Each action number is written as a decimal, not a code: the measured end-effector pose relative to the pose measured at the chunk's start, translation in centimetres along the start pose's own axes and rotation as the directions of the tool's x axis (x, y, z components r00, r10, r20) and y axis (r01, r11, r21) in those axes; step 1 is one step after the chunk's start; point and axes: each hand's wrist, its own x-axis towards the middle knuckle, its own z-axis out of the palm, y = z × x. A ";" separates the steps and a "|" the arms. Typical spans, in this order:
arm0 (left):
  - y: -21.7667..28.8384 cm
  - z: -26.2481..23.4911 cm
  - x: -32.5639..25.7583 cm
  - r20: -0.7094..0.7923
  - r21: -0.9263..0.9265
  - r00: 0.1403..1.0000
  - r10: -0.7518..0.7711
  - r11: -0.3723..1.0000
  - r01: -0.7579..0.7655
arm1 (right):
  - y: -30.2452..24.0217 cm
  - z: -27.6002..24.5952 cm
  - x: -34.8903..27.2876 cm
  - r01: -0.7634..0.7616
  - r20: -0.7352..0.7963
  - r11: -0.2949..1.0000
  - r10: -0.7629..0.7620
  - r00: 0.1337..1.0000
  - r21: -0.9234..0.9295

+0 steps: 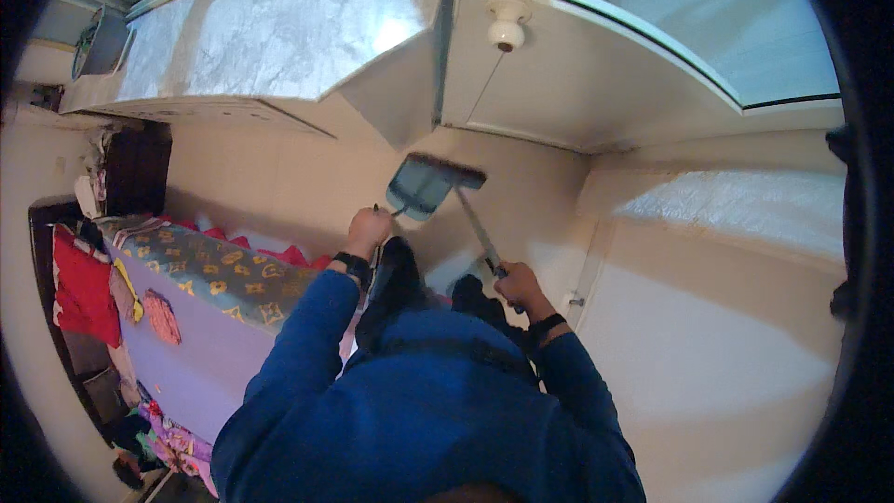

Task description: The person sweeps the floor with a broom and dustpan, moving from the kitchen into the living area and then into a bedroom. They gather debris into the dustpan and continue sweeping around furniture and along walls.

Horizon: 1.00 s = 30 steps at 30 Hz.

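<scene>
My left hand [370, 227] is closed round the handle of a grey-blue dustpan [421, 188], which is held low over the pale floor ahead of my feet. In my right hand [521, 286] is the handle of a small broom [477, 225], its fingers wrapped round it. The handle slants forward to a dark bristle head [463, 173], which lies across the dustpan's far right side. Whether bristles and pan touch I cannot tell. Any sweepings in the pan are too small to make out.
A bed [200, 345] with a purple sheet and a patterned blanket [214, 270] stands to my left. Ahead is a ledge with a shiny marbled top [289, 28]. A white door [708, 317] is on the right, with a round cream fixture [506, 23] on the far wall.
</scene>
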 end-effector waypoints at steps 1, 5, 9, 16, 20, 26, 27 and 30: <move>-0.5 -0.1 0.1 0.002 0.000 1.000 0.009 1.000 -0.009 | 0.0 -0.1 -0.1 -0.050 0.076 0.997 0.045 0.996 0.055; -3.0 -0.3 0.6 0.072 0.192 0.981 0.179 0.963 -0.190 | -1.3 -1.8 -2.3 -0.053 0.127 0.865 -0.013 0.992 0.499; -5.1 0.6 0.9 0.013 -0.046 0.995 0.103 0.994 -0.103 | -7.0 -4.3 -1.9 0.076 0.232 0.876 -0.209 0.950 0.477; -7.3 -0.7 1.5 0.168 -0.352 0.954 0.248 0.919 -0.177 | -16.4 -9.2 0.4 0.138 0.231 0.821 -0.311 0.922 0.554; -6.5 -3.3 0.6 0.205 -0.368 0.931 0.301 0.905 -0.212 | -19.9 -11.2 -0.2 0.195 0.194 0.831 -0.338 0.921 0.520; -4.1 -6.0 -2.8 0.010 -0.359 0.995 0.099 0.929 -0.089 | -21.6 -13.5 0.5 0.194 0.235 0.872 -0.325 0.916 0.449; -3.9 -6.0 -3.5 -0.073 -0.324 0.992 0.105 0.938 -0.123 | -21.5 -14.1 0.8 0.187 0.270 0.887 -0.320 0.908 0.423; -3.9 -4.8 -5.6 -0.105 -0.205 0.992 0.074 0.974 -0.094 | -20.7 -15.9 1.9 0.188 0.369 0.919 -0.317 0.874 0.345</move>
